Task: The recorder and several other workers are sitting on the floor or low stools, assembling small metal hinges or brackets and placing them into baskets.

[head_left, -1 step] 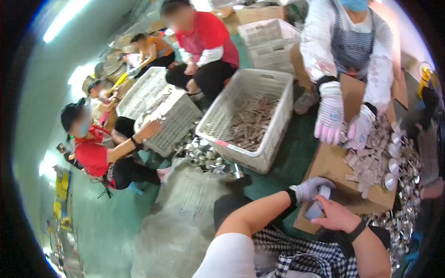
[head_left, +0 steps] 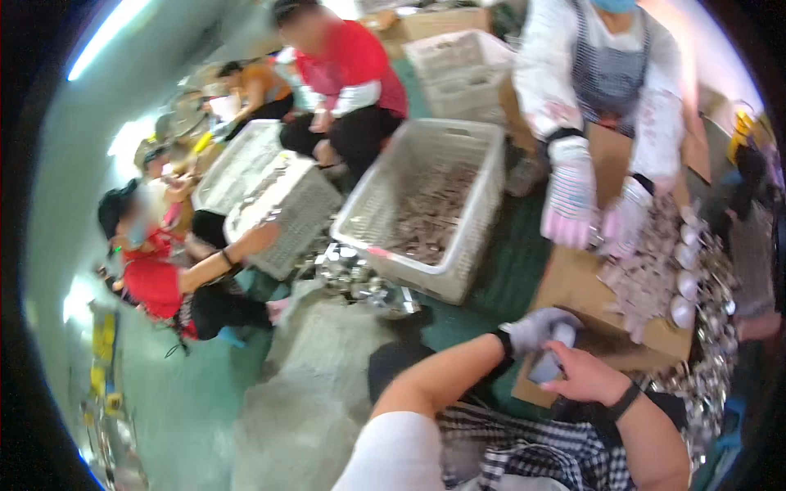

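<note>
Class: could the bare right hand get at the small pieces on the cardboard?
Probably yes: no clear barrier shows between the right hand and the small pieces. But it holds a grey object, and a co-worker's gloved hand is beside them.

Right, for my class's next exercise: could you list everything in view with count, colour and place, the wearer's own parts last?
Co-workers: at least five, mixed colours, left, behind and opposite
Crates: at least three, white, centre, left and back
Cardboard box: one, brown, before the hands
Small pieces: many, greyish-brown, on the cardboard and in the centre crate
Metal parts: many, silver, heaped far right and by the centre crate
Sheeting: count unclear, grey-green, floor
Lamp: one, white, upper left
Pale item: at least one, grey, between both hands
Apron: one, black-and-white, lap
Left hand: one, grey glove, on the pale item
Right hand: one, bare, on the pale item
</note>
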Available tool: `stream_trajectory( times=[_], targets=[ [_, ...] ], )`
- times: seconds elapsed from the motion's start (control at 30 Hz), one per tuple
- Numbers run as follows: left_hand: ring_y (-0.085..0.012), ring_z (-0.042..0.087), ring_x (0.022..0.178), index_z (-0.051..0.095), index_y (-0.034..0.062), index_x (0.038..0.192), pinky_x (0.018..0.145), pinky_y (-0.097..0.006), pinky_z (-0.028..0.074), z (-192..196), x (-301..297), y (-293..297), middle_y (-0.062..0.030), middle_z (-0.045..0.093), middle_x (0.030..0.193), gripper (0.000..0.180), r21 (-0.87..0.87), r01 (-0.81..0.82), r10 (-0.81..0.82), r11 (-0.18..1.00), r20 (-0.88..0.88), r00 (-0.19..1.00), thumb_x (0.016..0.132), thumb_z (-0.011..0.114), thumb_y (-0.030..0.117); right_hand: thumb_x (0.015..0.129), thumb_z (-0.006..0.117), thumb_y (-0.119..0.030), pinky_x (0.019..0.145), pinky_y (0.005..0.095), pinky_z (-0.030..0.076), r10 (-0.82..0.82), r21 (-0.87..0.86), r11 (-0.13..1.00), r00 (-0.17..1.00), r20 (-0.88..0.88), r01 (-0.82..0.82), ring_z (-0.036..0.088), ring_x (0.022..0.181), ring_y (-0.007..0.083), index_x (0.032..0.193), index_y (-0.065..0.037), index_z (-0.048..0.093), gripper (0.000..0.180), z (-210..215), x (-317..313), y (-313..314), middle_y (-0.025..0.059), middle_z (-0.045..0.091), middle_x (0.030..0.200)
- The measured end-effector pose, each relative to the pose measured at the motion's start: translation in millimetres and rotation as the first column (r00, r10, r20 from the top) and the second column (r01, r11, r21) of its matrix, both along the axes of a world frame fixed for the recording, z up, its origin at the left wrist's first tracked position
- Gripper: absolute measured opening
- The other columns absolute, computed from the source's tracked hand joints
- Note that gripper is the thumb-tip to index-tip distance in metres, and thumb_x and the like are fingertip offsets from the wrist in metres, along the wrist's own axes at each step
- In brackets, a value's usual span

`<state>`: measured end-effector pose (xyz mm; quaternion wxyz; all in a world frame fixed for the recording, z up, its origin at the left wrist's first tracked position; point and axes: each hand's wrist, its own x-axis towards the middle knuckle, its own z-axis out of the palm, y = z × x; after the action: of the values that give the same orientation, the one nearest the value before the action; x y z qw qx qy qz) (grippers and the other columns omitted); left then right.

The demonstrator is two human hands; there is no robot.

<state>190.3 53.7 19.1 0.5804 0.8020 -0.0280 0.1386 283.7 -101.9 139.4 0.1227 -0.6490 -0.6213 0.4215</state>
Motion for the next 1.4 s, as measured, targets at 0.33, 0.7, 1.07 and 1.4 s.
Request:
stream_trajectory(
  times=[0.33,0.7,1.07,1.4],
  targets=[
    [-0.0129,0.059,0.099,0.057,0.0053,0.12,0.09,-0.031,0.049,-11.5,-44.9,-17.7,-0.0057,0.063,0.111,0.046,-0.418,-0.084,-0.083,0.905,-0.366,0.927,0.077,0.072,0.003,0.083,0.066,-0.031,0.076,0.0465,0.049,0.171,-0.127,0.975,0.979,-0.11,-0.184,0.061,0.089,0.0413,0.135,-0.005,0.034,0.066,8.5,-42.8,-15.5,0.025,0.063,0.096],
    [-0.0135,0.061,0.096,0.063,0.0059,0.114,0.09,-0.028,0.048,-36.7,-49.8,-23.9,-0.0073,0.067,0.106,0.036,-0.535,-0.123,-0.07,0.836,-0.327,0.943,0.078,0.071,0.003,0.081,0.071,-0.027,0.074,0.0298,0.048,-0.502,0.253,0.817,0.855,-0.132,0.519,0.057,0.078,0.0138,0.101,-0.004,0.057,0.034,61.8,4.0,6.2,0.0041,0.06,0.083],
    [-0.014,0.061,0.097,0.062,0.0063,0.115,0.089,-0.029,0.048,-34.0,-43.4,-25.9,-0.0065,0.067,0.106,0.039,-0.419,-0.099,-0.032,0.903,-0.296,0.955,0.077,0.069,0.002,0.076,0.073,-0.016,0.067,0.0389,0.047,-0.054,0.728,0.585,0.878,0.475,-0.357,0.057,0.078,0.0319,0.098,-0.006,0.049,0.034,8.3,28.3,51.9,0.0121,0.055,0.091],
    [-0.0159,0.061,0.095,0.061,0.0071,0.116,0.089,-0.03,0.047,-35.2,-41.0,-21.8,-0.0068,0.067,0.105,0.041,-0.396,-0.077,-0.052,0.915,-0.305,0.951,0.076,0.068,0.002,0.075,0.066,-0.013,0.067,0.0385,0.042,0.061,0.535,0.73,0.821,0.568,-0.425,0.056,0.071,0.0276,0.102,-0.01,0.051,0.032,-8.6,34.4,51.6,0.0056,0.056,0.078]
  ],
)
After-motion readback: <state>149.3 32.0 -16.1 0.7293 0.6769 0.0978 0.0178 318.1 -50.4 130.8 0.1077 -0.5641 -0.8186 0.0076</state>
